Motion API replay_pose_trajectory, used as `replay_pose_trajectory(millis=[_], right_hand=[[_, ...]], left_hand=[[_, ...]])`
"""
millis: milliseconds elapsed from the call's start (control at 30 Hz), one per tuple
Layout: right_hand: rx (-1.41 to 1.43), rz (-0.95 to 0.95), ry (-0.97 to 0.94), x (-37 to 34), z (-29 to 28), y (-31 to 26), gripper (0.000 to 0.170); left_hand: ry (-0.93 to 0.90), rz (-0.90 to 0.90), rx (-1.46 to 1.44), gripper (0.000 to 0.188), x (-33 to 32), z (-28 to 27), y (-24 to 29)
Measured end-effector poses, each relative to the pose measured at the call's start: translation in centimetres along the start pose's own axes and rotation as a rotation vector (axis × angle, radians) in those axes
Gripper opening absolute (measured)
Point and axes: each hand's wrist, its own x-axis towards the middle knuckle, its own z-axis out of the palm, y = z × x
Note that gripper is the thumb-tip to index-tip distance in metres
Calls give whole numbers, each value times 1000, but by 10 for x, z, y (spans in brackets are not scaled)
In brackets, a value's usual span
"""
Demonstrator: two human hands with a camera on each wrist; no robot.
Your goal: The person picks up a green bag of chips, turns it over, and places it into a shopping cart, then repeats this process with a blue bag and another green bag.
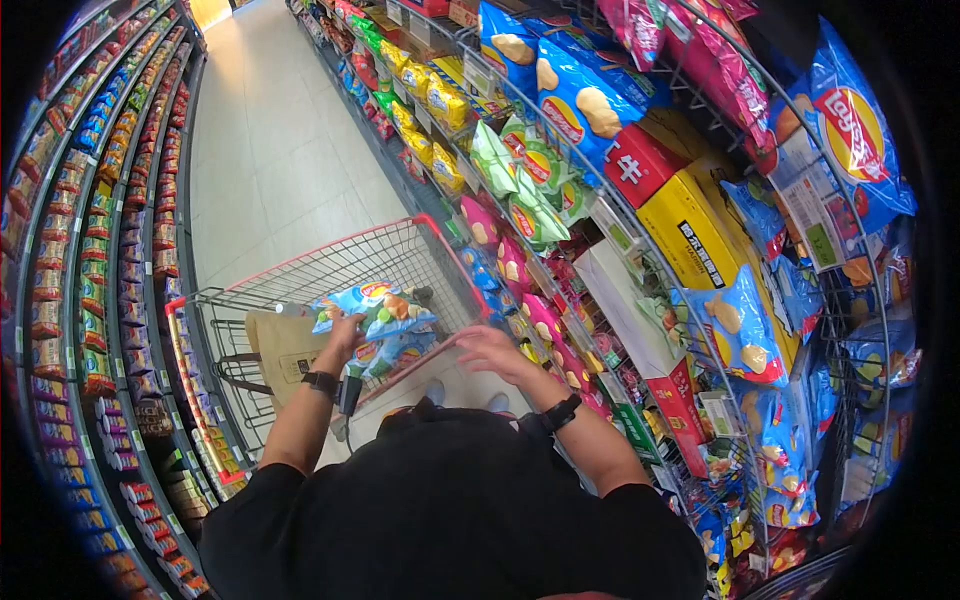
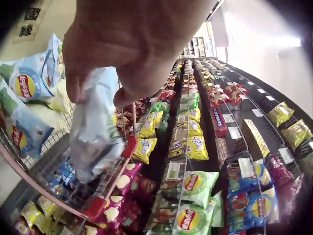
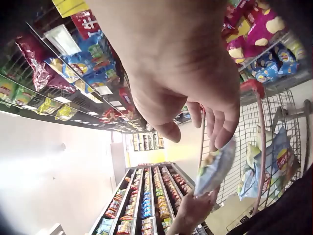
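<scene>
My left hand (image 1: 345,335) pinches a light-blue potato chip bag (image 1: 375,305) by its edge over the shopping cart (image 1: 330,260). In the left wrist view, the chip bag (image 2: 98,127) hangs edge-on below the thumb and fingers of that hand (image 2: 132,44). Other light-blue chip bags (image 1: 385,355) lie in the cart under it. My right hand (image 1: 495,352) hovers by the cart's red-cornered rim, on the shelf side, holding nothing. Its fingers are loosely bent in the right wrist view, where the hand (image 3: 190,93) overlaps the top of the held bag.
A beige tote bag (image 1: 285,345) stands in the cart. Shelves of chip bags (image 1: 540,190) run close along the right, with wire racks (image 1: 740,420) jutting out. Snack shelves (image 1: 100,240) line the left. The tiled aisle floor (image 1: 270,130) stretches ahead.
</scene>
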Motion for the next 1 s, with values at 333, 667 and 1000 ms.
replay_pose_trajectory(millis=[333, 667, 1000], right_hand=[[-138, -671, 473, -27, -130, -43, 77], [-443, -737, 807, -22, -138, -98, 92], [-455, -884, 952, 51, -144, -109, 39]], left_hand=[[-24, 202, 347, 56, -40, 136, -5], [-633, 321, 447, 29, -45, 227, 32], [-641, 260, 404, 33, -3, 190, 72]])
